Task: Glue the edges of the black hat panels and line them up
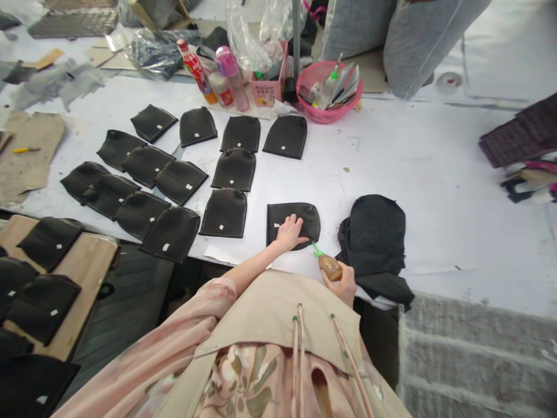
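Observation:
A black panel (275, 213) with a small white tag lies flat on the white table in front of me. My left hand (290, 233) rests on it with the fingers spread. In my right hand (344, 284) is a squeeze bottle (329, 267) of brownish liquid, its green nozzle at the panel's lower right edge. Whether the tip touches the panel I cannot tell. Just right of the bottle sits a stack of black fabric pieces (378, 232). Several similar black panels (224, 213) with white tags lie to the left, some overlapping.
At the back stand a pink basket (329, 114), a pink box (266, 93) and several bottles (232, 78). More black panels lie on a wooden board (93, 249) at lower left. Dark patterned fabric (517, 130) lies at far right. Large grey cushion-like pieces (429, 43) stand behind.

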### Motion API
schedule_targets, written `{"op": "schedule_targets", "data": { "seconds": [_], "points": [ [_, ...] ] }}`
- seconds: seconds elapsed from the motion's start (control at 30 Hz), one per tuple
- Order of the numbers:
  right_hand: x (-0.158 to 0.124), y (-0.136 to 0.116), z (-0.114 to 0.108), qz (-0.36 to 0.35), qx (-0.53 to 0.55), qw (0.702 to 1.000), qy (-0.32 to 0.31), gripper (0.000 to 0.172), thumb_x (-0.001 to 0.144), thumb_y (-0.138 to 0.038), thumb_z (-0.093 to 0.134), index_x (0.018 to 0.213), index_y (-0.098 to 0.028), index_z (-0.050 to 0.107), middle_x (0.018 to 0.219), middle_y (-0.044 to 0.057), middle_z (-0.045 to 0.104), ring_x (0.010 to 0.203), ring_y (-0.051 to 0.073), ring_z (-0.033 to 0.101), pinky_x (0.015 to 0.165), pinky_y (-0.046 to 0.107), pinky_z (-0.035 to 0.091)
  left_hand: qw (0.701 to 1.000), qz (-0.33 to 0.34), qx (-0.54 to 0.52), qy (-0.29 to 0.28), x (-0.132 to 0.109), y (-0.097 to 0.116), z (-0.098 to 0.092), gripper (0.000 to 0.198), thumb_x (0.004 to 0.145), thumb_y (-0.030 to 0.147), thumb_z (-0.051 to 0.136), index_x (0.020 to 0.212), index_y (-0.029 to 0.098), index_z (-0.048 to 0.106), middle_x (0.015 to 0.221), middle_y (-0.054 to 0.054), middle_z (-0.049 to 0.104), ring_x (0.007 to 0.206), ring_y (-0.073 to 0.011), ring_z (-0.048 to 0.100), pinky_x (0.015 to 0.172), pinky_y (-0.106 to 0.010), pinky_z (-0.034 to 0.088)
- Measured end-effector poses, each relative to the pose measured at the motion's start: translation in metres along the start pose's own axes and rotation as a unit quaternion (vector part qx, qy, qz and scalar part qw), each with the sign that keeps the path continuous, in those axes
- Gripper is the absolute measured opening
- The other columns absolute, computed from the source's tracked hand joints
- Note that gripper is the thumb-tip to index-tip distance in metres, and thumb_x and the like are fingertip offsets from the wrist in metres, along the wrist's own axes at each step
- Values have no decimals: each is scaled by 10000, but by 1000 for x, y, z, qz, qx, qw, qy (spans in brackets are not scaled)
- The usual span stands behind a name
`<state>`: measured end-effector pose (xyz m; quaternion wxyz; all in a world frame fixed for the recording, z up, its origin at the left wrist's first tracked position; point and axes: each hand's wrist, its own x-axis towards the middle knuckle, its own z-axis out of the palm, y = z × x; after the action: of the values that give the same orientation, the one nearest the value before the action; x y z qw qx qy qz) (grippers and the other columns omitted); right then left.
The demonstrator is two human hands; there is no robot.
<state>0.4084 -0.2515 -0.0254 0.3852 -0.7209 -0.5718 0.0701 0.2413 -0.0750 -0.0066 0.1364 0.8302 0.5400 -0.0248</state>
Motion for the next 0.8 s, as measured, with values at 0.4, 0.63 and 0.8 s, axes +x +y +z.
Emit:
{"op": "schedule_targets", "data": {
  "seconds": [0.4,0.63,0.8],
  "points": [
    [-2,-7,1,38,29,999,-1,456,773,-421,708,1103,-142,561,930,60,585,835,191,596,713,291,514,995,44,-88,-36,3,-22,-7,581,697,406,793,1160,199,508,1173,-89,486,1088,-251,522,882,-349,475],
    [-6,-18,3,28,42,999,-10,433,775,-419,706,1080,-147,564,922,58,598,833,186,603,728,291,516,996,40,-79,-16,0,-23,-3,578,702,354,797,1176,196,506,1179,-91,486,1095,-244,515,884,-351,483],
    [-12,-25,9,36,49,998,-28,428,776,-417,699,1091,-162,560,921,54,599,835,197,606,710,298,519,996,39,-78,-20,0,-21,-3,578,714,361,786,1188,199,498,1200,-96,481,1115,-247,504,886,-353,484]
  ]
}}
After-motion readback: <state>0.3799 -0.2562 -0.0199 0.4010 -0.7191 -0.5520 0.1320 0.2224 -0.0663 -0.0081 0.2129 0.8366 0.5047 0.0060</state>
